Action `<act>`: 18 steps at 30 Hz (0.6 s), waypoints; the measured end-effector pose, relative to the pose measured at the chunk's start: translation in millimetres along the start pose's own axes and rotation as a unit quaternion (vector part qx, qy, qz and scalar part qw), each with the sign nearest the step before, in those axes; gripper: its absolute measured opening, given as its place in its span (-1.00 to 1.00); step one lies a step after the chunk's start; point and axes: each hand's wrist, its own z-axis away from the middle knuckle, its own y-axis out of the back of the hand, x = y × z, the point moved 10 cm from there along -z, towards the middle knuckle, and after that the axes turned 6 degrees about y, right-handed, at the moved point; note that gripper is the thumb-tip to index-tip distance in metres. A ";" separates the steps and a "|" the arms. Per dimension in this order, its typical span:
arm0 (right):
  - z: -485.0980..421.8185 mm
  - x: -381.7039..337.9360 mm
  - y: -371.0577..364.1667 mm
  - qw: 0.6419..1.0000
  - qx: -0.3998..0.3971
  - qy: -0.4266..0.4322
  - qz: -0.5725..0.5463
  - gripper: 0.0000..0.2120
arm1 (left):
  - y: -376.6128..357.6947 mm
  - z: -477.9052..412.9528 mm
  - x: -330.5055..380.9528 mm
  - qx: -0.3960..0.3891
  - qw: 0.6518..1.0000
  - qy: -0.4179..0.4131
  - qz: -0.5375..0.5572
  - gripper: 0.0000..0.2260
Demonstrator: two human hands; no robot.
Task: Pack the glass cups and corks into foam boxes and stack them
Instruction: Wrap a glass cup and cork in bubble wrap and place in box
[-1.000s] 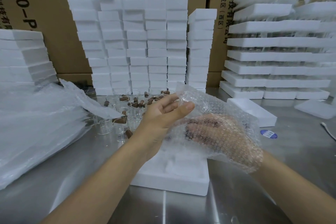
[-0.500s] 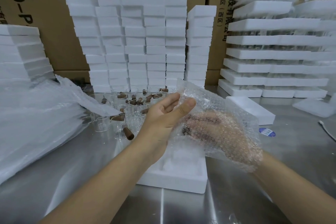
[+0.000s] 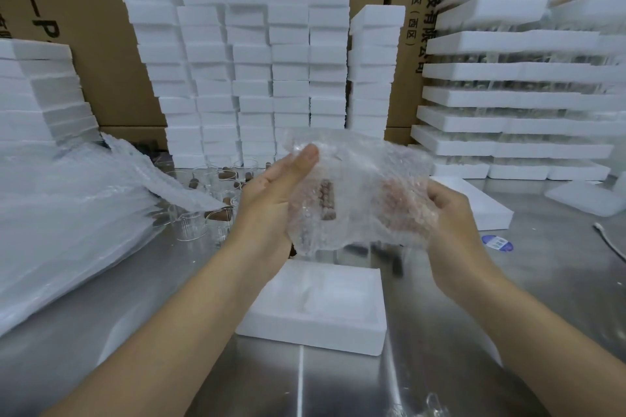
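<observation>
Bubble wrap (image 3: 359,193) gripped by left hand (image 3: 271,200) and right hand (image 3: 450,213) above foam box (image 3: 315,332); box unfilled; glass cups (image 3: 194,227), corks (image 3: 218,214) left of box unpacked; finished stacks (image 3: 257,61) behind box

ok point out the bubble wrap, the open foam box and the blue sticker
bubble wrap (image 3: 359,193), head view, middle of the held sheet
open foam box (image 3: 305,337), head view, its near wall
blue sticker (image 3: 497,242), head view, centre of the label on the steel table
</observation>
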 end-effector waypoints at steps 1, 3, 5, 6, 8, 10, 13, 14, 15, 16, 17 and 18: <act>-2.2 -2.6 3.9 0.999 0.024 0.010 -0.033 -0.81 | 3.7 -1.5 0.2 0.005 1.000 0.007 0.016 -0.46; -2.3 -6.0 5.3 0.995 0.034 0.014 -0.096 -0.60 | 8.3 -5.2 -0.4 0.002 0.999 0.017 0.037 -0.54; -4.7 -4.5 -1.4 0.991 -0.017 0.015 -0.129 -0.27 | 9.4 -7.2 -1.8 -0.003 0.999 0.024 0.042 -0.58; -3.6 -5.4 -9.0 0.988 -0.062 0.019 -0.141 -0.19 | 9.9 -7.8 -2.8 -0.002 0.999 0.027 0.041 -0.57; 1.1 -5.7 -25.0 0.980 -0.143 0.013 -0.139 -0.05 | 8.5 -7.9 -5.1 -0.007 0.999 0.030 0.036 -0.53; 3.9 -1.4 -31.3 0.979 -0.174 0.024 -0.104 0.03 | 5.0 -7.3 -5.7 -0.021 0.999 0.030 0.026 -0.50; 3.1 -0.1 -33.5 0.978 -0.176 0.038 -0.103 0.07 | 1.9 -5.8 -7.2 -0.036 0.999 0.035 -0.003 -0.46; 2.0 -1.1 -31.6 0.978 -0.172 0.044 -0.105 0.07 | -0.4 -4.8 -7.6 -0.047 0.998 0.034 -0.011 -0.47; 0.2 -2.0 -29.2 0.980 -0.163 0.048 -0.104 0.07 | -1.5 -4.7 -8.1 -0.052 0.998 0.033 -0.019 -0.47; -1.7 -3.1 -26.1 0.982 -0.154 0.054 -0.096 0.05 | -2.4 -4.5 -8.0 -0.053 0.998 0.031 -0.025 -0.46; -3.4 -4.8 -23.7 0.984 -0.146 0.063 -0.083 0.03 | -3.9 -3.4 -7.3 -0.050 0.998 0.030 -0.032 -0.41; -4.9 -5.9 -21.6 0.985 -0.138 0.073 -0.073 -0.02 | -4.9 -2.7 -6.7 -0.043 0.998 0.029 -0.038 -0.34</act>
